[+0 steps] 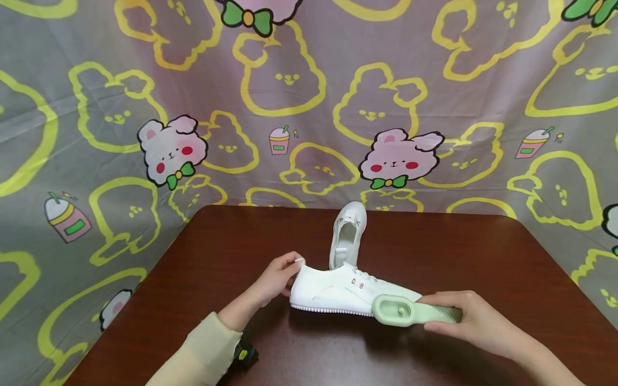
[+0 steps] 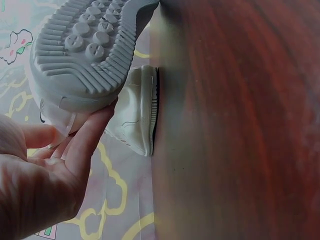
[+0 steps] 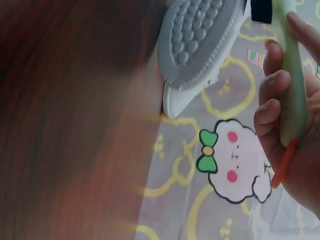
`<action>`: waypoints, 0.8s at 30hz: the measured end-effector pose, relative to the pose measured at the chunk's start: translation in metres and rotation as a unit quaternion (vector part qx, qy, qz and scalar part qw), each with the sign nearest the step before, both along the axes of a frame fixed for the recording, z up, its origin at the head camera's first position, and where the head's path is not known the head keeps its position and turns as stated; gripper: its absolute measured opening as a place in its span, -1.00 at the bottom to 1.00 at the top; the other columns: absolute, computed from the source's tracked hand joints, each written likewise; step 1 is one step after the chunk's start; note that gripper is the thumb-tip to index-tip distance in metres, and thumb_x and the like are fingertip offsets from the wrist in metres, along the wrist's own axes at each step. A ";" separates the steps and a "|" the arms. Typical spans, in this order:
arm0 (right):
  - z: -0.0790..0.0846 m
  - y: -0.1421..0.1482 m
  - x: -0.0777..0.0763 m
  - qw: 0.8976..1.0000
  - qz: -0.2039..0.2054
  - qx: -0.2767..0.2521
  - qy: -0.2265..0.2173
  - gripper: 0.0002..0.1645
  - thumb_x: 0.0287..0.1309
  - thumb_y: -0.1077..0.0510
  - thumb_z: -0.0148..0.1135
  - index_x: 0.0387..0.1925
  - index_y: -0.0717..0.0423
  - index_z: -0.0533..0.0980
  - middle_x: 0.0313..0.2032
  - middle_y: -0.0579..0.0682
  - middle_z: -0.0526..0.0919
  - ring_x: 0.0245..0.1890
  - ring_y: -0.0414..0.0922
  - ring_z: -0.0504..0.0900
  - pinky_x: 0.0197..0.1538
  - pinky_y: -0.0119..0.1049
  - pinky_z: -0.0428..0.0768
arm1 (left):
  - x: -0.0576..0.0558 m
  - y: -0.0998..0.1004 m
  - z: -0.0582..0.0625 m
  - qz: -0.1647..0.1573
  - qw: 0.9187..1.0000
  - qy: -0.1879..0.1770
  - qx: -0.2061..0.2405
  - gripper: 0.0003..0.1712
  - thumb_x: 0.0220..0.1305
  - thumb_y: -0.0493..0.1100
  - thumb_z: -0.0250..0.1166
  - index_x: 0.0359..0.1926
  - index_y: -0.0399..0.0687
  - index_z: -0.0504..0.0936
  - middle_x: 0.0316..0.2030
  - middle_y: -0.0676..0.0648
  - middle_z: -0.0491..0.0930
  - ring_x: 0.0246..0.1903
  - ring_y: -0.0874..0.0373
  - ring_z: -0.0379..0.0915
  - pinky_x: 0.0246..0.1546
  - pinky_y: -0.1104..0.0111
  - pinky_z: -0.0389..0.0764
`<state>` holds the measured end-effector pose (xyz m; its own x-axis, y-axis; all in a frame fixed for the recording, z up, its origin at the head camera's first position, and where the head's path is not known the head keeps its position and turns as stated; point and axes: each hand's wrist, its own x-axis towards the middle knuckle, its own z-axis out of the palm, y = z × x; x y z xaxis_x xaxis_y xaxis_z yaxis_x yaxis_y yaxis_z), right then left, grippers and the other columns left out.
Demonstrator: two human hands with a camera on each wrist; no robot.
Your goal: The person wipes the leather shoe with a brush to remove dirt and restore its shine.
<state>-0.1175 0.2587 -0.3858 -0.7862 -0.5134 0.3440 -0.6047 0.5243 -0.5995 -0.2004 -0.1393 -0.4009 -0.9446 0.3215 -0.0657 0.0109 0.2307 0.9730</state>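
Note:
A white lace-up shoe [image 1: 323,289] with small red letters on its side is held up off the table. My left hand [image 1: 272,279] pinches it at the heel tab; the left wrist view shows its ridged, studded sole [image 2: 87,35] tipped toward the camera. My right hand [image 1: 478,319] grips the handle of a pale green brush [image 1: 396,311], whose head lies against the toe side of that shoe. Dark bristles [image 3: 261,11] and an orange loop [image 3: 285,165] at the handle end show in the right wrist view. Behind stands a second white shoe [image 1: 355,217], toe pointing away.
The dark red-brown table [image 1: 251,230] carries the second shoe near its back edge. A curtain [image 1: 318,64] with yellow outlined animals and bunnies hangs behind and at the sides. A black object with a yellow mark [image 1: 246,354] is below the left sleeve [image 1: 200,348].

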 end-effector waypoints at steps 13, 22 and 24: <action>-0.004 0.022 0.001 0.993 -0.110 0.010 0.029 -0.58 -0.07 0.17 0.53 -0.09 -0.01 0.67 -0.27 -0.25 0.68 -0.40 -0.33 0.51 -0.39 -0.50 0.42 | 0.002 0.001 0.003 0.006 1.000 0.005 -0.001 -0.79 0.49 -0.15 0.03 -0.08 -0.19 0.50 -0.33 -0.09 0.55 -0.45 0.06 0.56 -0.61 0.17 0.58; -0.003 0.020 0.007 1.000 0.002 -0.005 -0.018 -0.56 0.01 0.19 0.47 -0.01 -0.07 0.63 -0.22 -0.22 0.68 -0.31 -0.29 0.57 -0.30 -0.47 0.48 | -0.003 0.000 0.000 -0.002 1.000 0.004 0.003 -0.80 0.48 -0.16 0.03 -0.10 -0.20 0.49 -0.34 -0.10 0.54 -0.45 0.06 0.57 -0.61 0.19 0.58; -0.006 0.031 0.005 0.998 -0.048 0.007 -0.031 -0.59 0.02 0.16 0.47 -0.03 -0.05 0.64 -0.21 -0.23 0.68 -0.31 -0.31 0.56 -0.33 -0.45 0.48 | -0.004 0.000 -0.001 -0.002 1.000 0.002 0.002 -0.81 0.48 -0.17 0.02 -0.10 -0.20 0.48 -0.34 -0.10 0.54 -0.45 0.06 0.57 -0.60 0.19 0.59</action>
